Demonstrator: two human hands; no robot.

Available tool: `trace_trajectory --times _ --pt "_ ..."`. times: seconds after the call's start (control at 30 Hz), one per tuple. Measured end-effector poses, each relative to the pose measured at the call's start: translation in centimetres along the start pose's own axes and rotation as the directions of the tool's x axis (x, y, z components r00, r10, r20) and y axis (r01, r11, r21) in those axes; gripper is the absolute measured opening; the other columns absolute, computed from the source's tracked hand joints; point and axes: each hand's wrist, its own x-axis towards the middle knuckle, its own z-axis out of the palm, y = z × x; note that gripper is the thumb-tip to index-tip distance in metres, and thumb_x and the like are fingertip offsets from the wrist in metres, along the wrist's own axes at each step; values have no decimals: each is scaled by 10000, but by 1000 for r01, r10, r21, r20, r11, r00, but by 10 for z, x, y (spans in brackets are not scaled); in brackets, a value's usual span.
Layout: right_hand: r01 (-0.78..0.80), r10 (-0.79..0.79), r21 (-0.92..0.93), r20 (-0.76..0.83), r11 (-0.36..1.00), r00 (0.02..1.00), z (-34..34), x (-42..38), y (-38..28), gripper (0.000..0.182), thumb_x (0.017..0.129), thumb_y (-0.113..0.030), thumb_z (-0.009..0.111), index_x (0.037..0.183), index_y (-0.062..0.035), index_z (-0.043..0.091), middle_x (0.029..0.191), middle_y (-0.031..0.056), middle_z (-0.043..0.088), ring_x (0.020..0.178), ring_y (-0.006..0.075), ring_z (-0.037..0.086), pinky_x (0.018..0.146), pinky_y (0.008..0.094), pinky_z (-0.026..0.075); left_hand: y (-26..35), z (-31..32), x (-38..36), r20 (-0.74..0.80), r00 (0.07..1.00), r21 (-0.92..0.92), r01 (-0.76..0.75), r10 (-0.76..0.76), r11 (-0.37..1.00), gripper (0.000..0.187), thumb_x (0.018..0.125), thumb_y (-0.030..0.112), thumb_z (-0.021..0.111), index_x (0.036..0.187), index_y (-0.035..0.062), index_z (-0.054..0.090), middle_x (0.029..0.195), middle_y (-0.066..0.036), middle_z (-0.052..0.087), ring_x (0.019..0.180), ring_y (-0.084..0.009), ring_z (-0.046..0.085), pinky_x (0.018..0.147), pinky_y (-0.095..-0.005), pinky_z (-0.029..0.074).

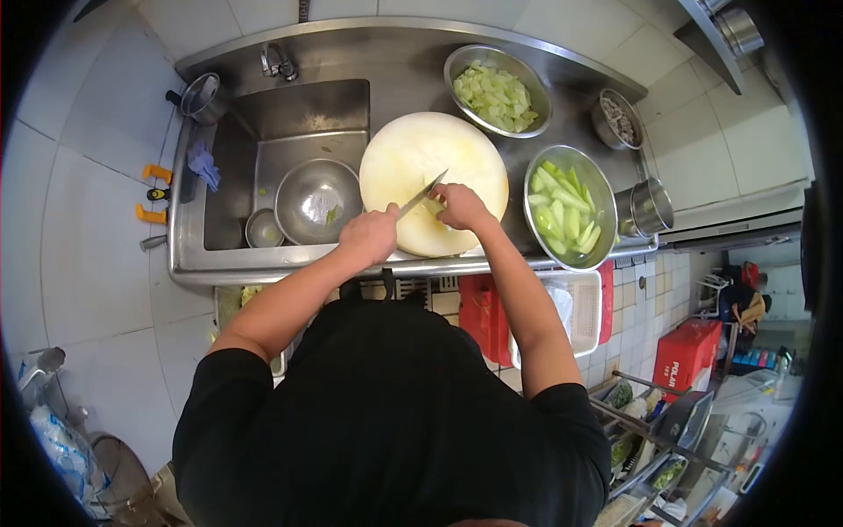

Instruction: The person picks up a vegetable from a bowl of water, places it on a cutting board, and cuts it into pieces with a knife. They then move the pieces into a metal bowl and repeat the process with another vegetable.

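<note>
My left hand [371, 234] is closed around the handle of a kitchen knife [423, 193], its blade pointing up and right across the round cutting board [395, 145]. Beside the blade, my right hand [461, 207] has its fingers curled down on a pale green vegetable piece [434, 207], largely hidden by the fingers and knife. To the right of the board stands a metal bowl [606, 198] of long, peeled-looking green wedges [562, 209]. Behind the board, another metal bowl [540, 86] holds thin, pale green slices [493, 95].
Left of the board is a sink [312, 110] with a metal bowl [294, 198] and a small cup [263, 230]. A bowl of greyish pieces [619, 121] and metal pots [652, 208] stand far right. A white basket [587, 312] and red crate [481, 312] sit below the counter.
</note>
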Motion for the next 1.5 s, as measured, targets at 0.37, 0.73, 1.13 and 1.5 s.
trace_trajectory --times 0.37,0.73,1.13,1.5 --pt "9 -7 59 -48 998 999 7 -6 4 419 725 -125 740 1142 -86 715 1078 182 733 1035 363 690 938 446 550 -5 15 8 30 999 14 13 -14 1000 329 900 70 532 1224 14 505 1043 -258 718 1013 -434 703 858 -543 550" --pt "22 -5 129 -136 991 991 9 -13 6 306 750 -137 768 1040 -59 713 1049 181 726 1003 361 694 901 442 555 3 17 3 69 997 16 28 -29 999 330 913 93 537 1233 14 513 1060 -247 718 1028 -415 706 862 -540 555" --pt "25 2 146 -176 989 984 16 -19 7 285 760 -145 795 1017 -54 712 1005 166 720 967 357 692 866 443 552 14 11 -9 51 998 -36 42 -40 998 319 902 78 543 1215 30 506 1056 -251 711 1036 -424 699 862 -544 551" --pt "36 9 176 -247 984 969 22 -22 11 242 758 -148 806 965 -51 724 929 164 716 893 352 697 821 440 557 18 4 -8 38 999 -42 26 -24 999 316 882 63 545 1193 28 499 1018 -255 712 1020 -440 696 848 -553 546"
